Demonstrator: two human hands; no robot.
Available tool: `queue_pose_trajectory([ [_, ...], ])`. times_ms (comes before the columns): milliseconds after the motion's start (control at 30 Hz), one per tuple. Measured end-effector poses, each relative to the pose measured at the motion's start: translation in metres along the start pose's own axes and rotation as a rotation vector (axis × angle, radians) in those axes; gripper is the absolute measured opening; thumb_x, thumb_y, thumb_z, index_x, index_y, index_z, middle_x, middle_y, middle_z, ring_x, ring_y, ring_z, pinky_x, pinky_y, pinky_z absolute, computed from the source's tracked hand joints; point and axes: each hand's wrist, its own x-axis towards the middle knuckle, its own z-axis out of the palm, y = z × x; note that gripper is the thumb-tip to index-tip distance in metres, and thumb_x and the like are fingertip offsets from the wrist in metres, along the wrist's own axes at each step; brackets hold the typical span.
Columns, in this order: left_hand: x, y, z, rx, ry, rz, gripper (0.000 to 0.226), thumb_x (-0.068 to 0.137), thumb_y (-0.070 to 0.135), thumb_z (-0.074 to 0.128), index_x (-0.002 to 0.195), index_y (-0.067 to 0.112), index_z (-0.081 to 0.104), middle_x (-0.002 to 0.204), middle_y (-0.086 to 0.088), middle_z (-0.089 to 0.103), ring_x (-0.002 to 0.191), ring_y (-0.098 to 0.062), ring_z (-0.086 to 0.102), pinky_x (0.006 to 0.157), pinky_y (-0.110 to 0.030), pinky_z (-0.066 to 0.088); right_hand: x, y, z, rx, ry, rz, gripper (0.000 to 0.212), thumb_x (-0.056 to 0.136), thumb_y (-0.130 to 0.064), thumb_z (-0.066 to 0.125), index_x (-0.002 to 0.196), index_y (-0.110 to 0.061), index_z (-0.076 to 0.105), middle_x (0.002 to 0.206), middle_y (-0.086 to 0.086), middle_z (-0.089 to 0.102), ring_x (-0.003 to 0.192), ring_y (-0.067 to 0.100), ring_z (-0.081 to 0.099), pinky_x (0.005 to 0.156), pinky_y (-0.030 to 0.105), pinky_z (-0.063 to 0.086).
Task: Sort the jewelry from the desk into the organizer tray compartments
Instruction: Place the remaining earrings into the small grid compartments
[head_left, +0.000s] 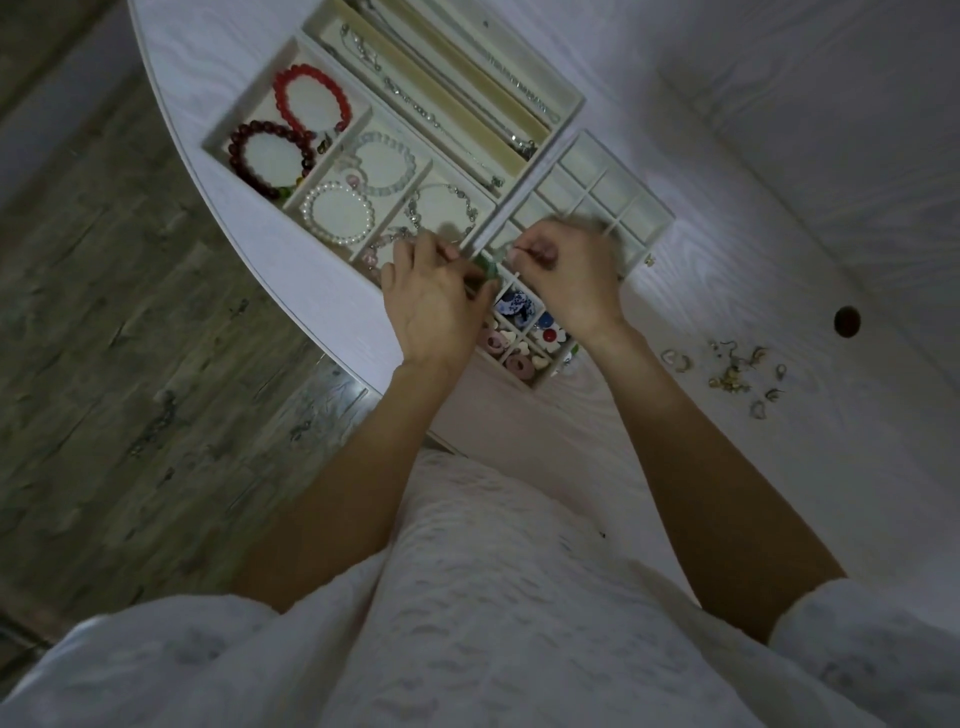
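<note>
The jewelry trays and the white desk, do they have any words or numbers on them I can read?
None: no word, number, label or brand can be read anywhere.
The cream compartment organizer trays carry no lettering.
The white wood-grain desk bears none.
The blue-and-white patterned earrings show only a pattern, too blurred to make out.
The small green piece between the left hand and right hand is too blurred to tell.

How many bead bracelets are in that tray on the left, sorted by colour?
Counting only the round bead bracelets that show clearly in the bracelet tray:
Bright red bracelet: 1
Dark red bracelet: 1
White pearl bracelet: 1
Pale translucent bracelet: 1
Total: 4
The chain and charm pieces in the compartment near the left hand are partly hidden, so they are left out.
</note>
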Motion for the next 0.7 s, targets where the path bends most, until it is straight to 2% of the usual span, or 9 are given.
queue_pose_trajectory([
  [200,-0.006,-0.002,-0.002,0.047,0.065,0.068,0.028,0.078,0.044,0.063,0.079,0.019,0.075,0.097,-0.007,0.058,0.095,-0.030,0.046,0.079,-0.035,0.026,0.001,0.001,0.001,0.017,0.001,-0.053,0.011,0.086,-0.026,0.067,0.091,-0.016,0.070,0.084,-0.009,0.063,0.078,0.002,0.056,0.074,0.016,0.045],
  [333,-0.004,-0.005,-0.004,0.086,0.091,0.167,0.023,0.076,0.039,0.066,0.072,0.018,0.075,0.094,-0.007,0.058,0.093,-0.024,0.034,0.075,-0.034,0.023,0.003,0.001,0.004,-0.061,-0.029,-0.145,0.012,0.085,-0.025,0.069,0.092,-0.016,0.071,0.084,-0.007,0.060,0.073,0.002,0.051,0.070,0.015,0.041],
  [467,-0.010,-0.005,-0.004,0.075,0.096,0.187,0.026,0.080,0.039,0.059,0.076,0.020,0.075,0.095,-0.008,0.057,0.093,-0.024,0.033,0.076,-0.035,0.025,0.009,-0.004,-0.001,-0.082,-0.036,-0.212,0.011,0.083,-0.021,0.070,0.092,-0.015,0.072,0.084,-0.009,0.060,0.074,0.003,0.055,0.073,0.020,0.048],
  [567,-0.016,-0.007,-0.005,0.060,0.102,0.188,0.027,0.083,0.040,0.056,0.082,0.022,0.076,0.095,-0.007,0.056,0.091,-0.027,0.041,0.075,-0.034,0.026,0.011,-0.006,0.000,-0.190,-0.100,-0.290,0.013,0.082,-0.022,0.071,0.093,-0.015,0.072,0.094,-0.003,0.066,0.085,0.010,0.058,0.081,0.029,0.049],
  [633,-0.021,-0.009,-0.004,0.054,0.100,0.186,0.024,0.085,0.040,0.057,0.087,0.025,0.075,0.096,-0.006,0.055,0.089,-0.027,0.042,0.075,-0.034,0.027,0.012,-0.006,0.002,-0.234,-0.133,-0.299,0.015,0.082,-0.024,0.071,0.094,-0.015,0.071,0.101,0.001,0.065,0.092,0.013,0.058,0.085,0.027,0.045],
  [700,-0.026,-0.011,-0.004,0.020,0.107,0.186,0.019,0.085,0.039,0.060,0.091,0.028,0.074,0.097,-0.005,0.055,0.089,-0.026,0.041,0.075,-0.033,0.028,0.013,-0.006,0.003,-0.220,-0.129,-0.287,0.017,0.081,-0.024,0.072,0.094,-0.014,0.070,0.099,-0.001,0.063,0.088,0.010,0.055,0.080,0.022,0.042],
])
